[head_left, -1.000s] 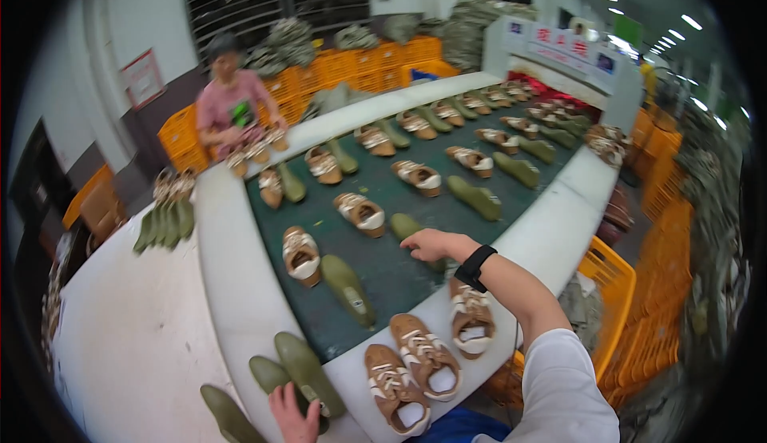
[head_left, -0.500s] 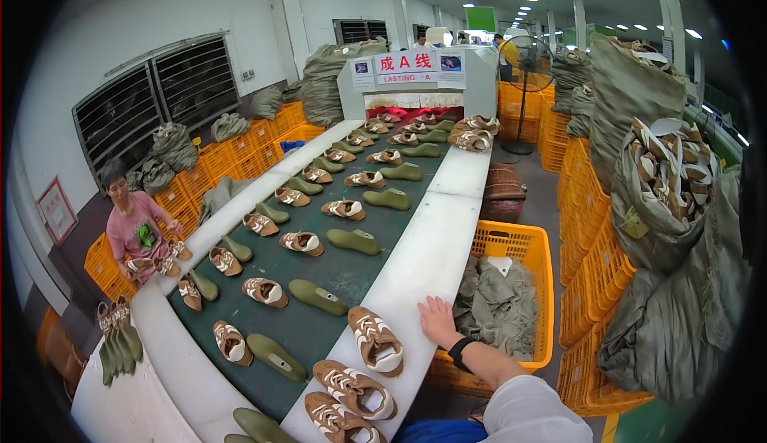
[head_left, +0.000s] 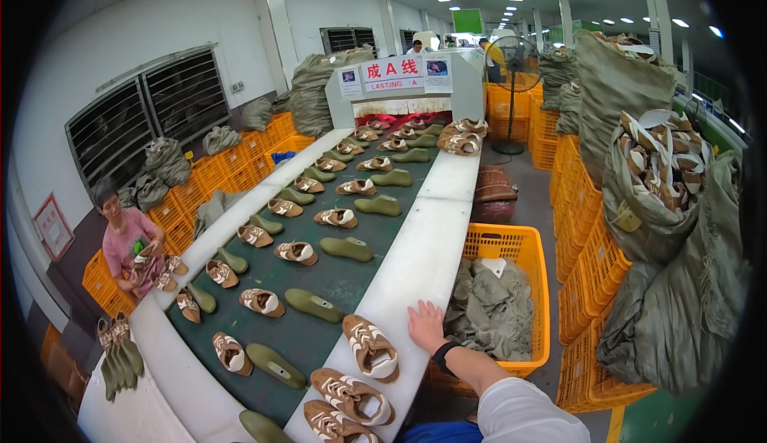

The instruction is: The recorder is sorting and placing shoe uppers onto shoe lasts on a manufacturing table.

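Observation:
My right hand [head_left: 426, 325] lies flat and open on the white side ledge [head_left: 431, 243] of a long green conveyor belt [head_left: 343, 271]. It holds nothing; a black watch is on the wrist. Just left of it sits a brown and white shoe [head_left: 371, 347], with two more shoes [head_left: 347, 395] nearer me on the same ledge. Olive shoe lasts [head_left: 313, 305] and several more shoes lie in rows along the belt. My left hand is out of view.
An orange crate [head_left: 511, 245] with grey-green sacks stands right of the ledge. Big sacks of shoe uppers [head_left: 659, 171] and stacked orange crates [head_left: 591, 267] line the right aisle. A person in pink [head_left: 128, 243] handles a shoe across the belt. A tunnel machine [head_left: 403, 83] ends the line.
The view has swung right and up along the line. My right hand has left the belt and come down on the white ledge. My left hand has dropped out of sight.

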`<state>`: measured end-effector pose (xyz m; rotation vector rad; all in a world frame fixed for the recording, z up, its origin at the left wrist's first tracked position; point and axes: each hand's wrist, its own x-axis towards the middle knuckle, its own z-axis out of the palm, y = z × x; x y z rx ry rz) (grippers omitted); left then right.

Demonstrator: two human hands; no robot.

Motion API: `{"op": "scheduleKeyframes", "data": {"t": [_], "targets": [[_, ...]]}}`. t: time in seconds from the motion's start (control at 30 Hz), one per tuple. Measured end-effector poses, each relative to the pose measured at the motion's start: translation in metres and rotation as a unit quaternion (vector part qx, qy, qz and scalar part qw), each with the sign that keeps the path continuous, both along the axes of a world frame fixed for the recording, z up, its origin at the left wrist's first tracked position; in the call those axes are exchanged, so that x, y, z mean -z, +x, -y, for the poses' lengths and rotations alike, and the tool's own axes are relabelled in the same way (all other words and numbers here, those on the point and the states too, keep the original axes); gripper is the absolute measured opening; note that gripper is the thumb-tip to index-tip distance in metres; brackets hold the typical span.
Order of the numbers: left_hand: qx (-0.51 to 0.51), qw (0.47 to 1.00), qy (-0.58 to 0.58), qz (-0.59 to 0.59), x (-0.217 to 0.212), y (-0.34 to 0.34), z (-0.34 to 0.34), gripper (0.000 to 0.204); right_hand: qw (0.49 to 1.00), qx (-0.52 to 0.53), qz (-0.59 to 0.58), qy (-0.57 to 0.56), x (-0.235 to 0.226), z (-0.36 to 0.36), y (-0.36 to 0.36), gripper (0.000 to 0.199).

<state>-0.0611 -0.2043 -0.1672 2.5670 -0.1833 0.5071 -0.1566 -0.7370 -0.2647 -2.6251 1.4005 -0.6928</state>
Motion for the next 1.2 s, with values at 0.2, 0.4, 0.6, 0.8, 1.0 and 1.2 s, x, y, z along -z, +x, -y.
{"op": "scheduleKeyframes", "data": {"t": [0.2, 0.4, 0.6, 0.8, 1.0, 1.2], "targets": [[0.004, 0.966, 0.256, 0.032, -0.007, 0.003, 0.023, 0.054, 1.000, -0.002, 0.014, -0.020, 0.001, -0.003, 0.002, 0.037], [0.006, 0.969, 0.239, 0.061, 0.007, 0.010, 0.013, 0.047, 0.999, -0.005, 0.020, -0.036, 0.003, -0.003, 0.000, 0.035], [0.005, 0.971, 0.231, 0.060, 0.006, 0.009, 0.016, 0.044, 1.000, -0.008, 0.011, -0.027, 0.003, -0.004, 0.001, 0.037], [0.004, 0.972, 0.224, 0.073, 0.006, 0.010, 0.014, 0.043, 0.997, -0.005, 0.026, -0.076, 0.005, -0.005, 0.002, 0.035], [-0.006, 0.967, 0.241, 0.083, 0.007, 0.009, 0.014, 0.041, 0.997, -0.008, 0.019, -0.071, 0.003, -0.006, 0.001, 0.036], [-0.001, 0.970, 0.229, 0.085, 0.004, 0.010, 0.019, 0.040, 0.997, -0.005, 0.020, -0.075, 0.003, -0.003, -0.001, 0.036]]}}
